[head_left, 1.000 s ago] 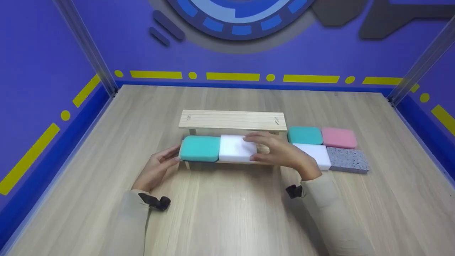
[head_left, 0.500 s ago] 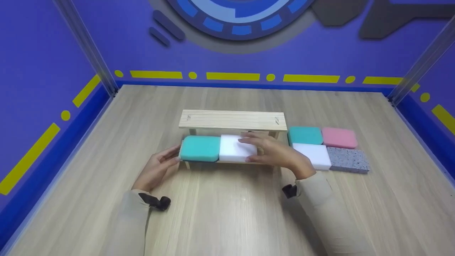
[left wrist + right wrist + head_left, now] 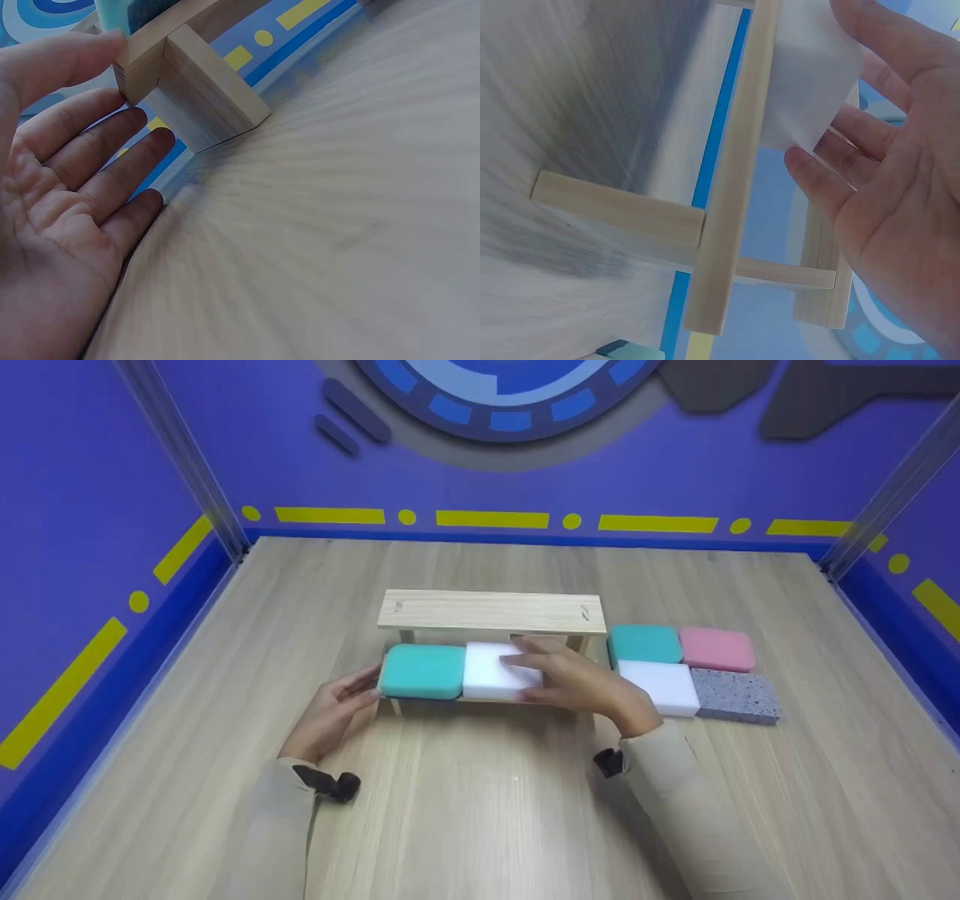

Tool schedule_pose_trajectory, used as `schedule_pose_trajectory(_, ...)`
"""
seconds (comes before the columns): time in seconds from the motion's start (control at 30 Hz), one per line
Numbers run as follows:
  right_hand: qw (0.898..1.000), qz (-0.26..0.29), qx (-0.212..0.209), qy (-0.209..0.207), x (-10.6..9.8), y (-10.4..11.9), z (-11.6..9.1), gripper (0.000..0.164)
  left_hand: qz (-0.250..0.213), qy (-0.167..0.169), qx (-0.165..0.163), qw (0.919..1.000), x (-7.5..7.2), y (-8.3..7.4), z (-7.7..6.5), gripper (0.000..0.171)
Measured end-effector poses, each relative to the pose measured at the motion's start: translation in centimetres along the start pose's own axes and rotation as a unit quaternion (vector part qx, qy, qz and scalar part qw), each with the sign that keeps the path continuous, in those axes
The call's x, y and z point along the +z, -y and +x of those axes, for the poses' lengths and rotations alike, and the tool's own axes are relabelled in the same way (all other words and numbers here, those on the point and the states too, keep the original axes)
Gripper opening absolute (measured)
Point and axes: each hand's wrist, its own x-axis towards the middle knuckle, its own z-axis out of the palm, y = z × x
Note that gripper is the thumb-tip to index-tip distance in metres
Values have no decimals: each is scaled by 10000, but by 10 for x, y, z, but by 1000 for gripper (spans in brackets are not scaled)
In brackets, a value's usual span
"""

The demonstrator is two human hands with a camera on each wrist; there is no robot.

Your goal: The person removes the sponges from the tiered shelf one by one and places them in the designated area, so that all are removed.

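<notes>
A stepped wooden rack (image 3: 491, 611) stands mid-table, with a higher back board and a lower front board. On the front board a teal sponge (image 3: 424, 671) lies left of a white sponge (image 3: 486, 673), side by side. My left hand (image 3: 324, 718) is at the front board's left end; in the left wrist view its thumb (image 3: 71, 64) touches the board's corner and the fingers extend below. My right hand (image 3: 589, 686) holds the white sponge between thumb and fingers, covering its right part. The right wrist view shows the thumb on one side of this sponge and fingertips on the other.
Right of the rack lie four-sided pads in a block: a teal sponge (image 3: 645, 644), a pink sponge (image 3: 717, 649), a white sponge (image 3: 664, 688) and a speckled grey sponge (image 3: 735, 696). Blue walls (image 3: 480, 487) border the table at the back and sides.
My right hand has shifted slightly left, its fingers reaching further over the white sponge. The left hand and both sponges on the rack stay in place.
</notes>
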Motion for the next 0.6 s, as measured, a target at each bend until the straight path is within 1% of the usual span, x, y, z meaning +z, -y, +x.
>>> schedule_pose_trajectory(0.17, 10000, 0, 6, -34, 1, 0, 0, 54, 81, 2, 37, 10000, -1, 0, 1, 57)
schedule_pose_trajectory(0.3, 10000, -11, 43, -40, 2, -1, -1, 54, 15, -11, 67, 10000, -1, 0, 1, 57)
schedule_pose_trajectory(0.37, 10000, -4, 35, -61, 2, -2, -1, 53, -41, -32, 50, 10000, 0, 0, 0, 57)
schedule_pose_trajectory(0.6, 9999, -47, -75, -140, 3, -4, -1, 52, 31, -18, -19, 10000, 0, -1, 0, 60)
